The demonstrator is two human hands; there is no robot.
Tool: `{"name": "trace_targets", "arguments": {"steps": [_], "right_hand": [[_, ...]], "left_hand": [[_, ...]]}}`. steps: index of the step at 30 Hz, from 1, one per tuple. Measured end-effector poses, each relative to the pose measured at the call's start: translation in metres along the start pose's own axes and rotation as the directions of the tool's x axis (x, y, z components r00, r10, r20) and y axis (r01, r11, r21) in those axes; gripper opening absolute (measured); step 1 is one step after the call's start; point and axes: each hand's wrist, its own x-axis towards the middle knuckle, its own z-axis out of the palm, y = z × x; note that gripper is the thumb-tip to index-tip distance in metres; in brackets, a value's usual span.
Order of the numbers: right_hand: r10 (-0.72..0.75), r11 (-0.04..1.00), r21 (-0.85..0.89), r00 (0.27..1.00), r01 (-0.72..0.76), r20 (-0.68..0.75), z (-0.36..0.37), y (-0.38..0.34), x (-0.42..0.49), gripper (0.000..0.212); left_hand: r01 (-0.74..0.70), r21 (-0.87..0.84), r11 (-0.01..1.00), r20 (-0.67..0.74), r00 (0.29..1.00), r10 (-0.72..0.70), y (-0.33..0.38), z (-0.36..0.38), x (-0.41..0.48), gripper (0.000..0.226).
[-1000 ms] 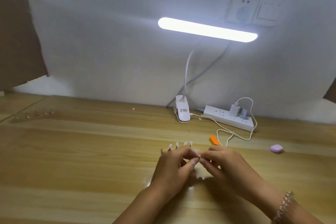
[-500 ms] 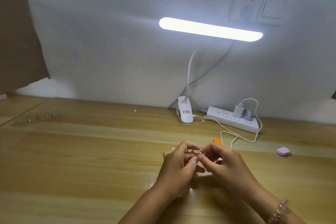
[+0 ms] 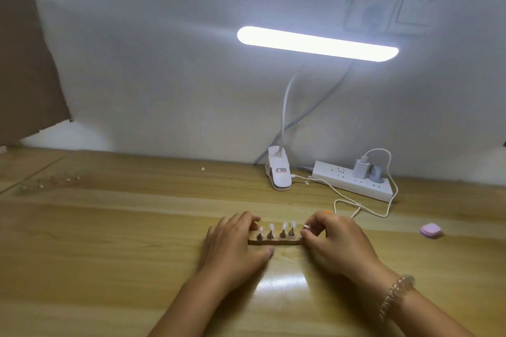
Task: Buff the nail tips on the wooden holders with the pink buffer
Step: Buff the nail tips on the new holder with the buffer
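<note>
The head view shows two hands, one wooden holder (image 3: 275, 241) between them, and four pale nail tips (image 3: 284, 226) standing in a row on it, each on a dark cone-shaped stand (image 3: 282, 234). A second holder (image 3: 52, 181) lies far off at the bench's (image 3: 109, 241) left rear, too blurred to count its pieces. The near holder is a thin brown strip lying flat, crosswise to the person. The left hand (image 3: 235, 241) grips its left end, fingers curled over the far side and thumb on the near edge. The right hand (image 3: 336, 241) covers the right end, its curled fingertips pinching a small shiny piece (image 3: 306, 226) there. One pink buffer (image 3: 431, 230) lies on the bench well to the right of the right hand, untouched. A lit clip lamp (image 3: 317, 43) and one white power strip (image 3: 353, 185) stand at the back.
</note>
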Motion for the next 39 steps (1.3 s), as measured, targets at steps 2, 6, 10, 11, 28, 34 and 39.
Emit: {"name": "trace_targets", "arguments": {"steps": [2, 6, 10, 11, 28, 34, 39], "right_hand": [[-0.010, 1.000, -0.015, 1.000, 0.011, 0.018, -0.004, 0.001, 0.000, 0.008], [-0.056, 0.998, -0.008, 0.998, 0.056, 0.036, -0.014, 0.003, 0.000, 0.011], [-0.145, 0.988, -0.041, 0.989, 0.146, 0.035, -0.024, 0.002, 0.007, 0.015], [-0.171, 0.983, -0.060, 0.984, 0.175, 0.055, -0.025, 0.002, 0.010, 0.015], [-0.236, 0.956, -0.122, 0.946, 0.267, 0.223, -0.020, 0.008, 0.021, 0.023], [-0.200, 0.978, -0.019, 0.956, 0.209, 0.216, -0.021, 0.012, 0.017, 0.031], [-0.168, 0.986, 0.008, 0.971, 0.169, 0.170, -0.021, 0.016, 0.013, 0.023]], "left_hand": [[-0.003, -0.022, 1.000, -0.016, 1.000, 0.003, -0.001, 0.002, 0.001, 0.047], [-0.014, -0.030, 0.999, -0.051, 0.999, 0.012, -0.004, 0.005, 0.002, 0.036], [-0.035, -0.055, 0.998, -0.058, 0.998, 0.032, -0.006, 0.008, 0.001, 0.030], [-0.036, -0.068, 0.997, -0.062, 0.998, 0.032, -0.007, 0.008, 0.001, 0.029], [-0.034, -0.098, 0.995, -0.078, 0.997, 0.026, -0.010, 0.012, 0.004, 0.025], [-0.034, -0.106, 0.994, -0.081, 0.996, 0.026, -0.010, 0.011, 0.004, 0.025], [-0.035, -0.111, 0.993, -0.084, 0.996, 0.026, -0.009, 0.010, 0.003, 0.025]]}}
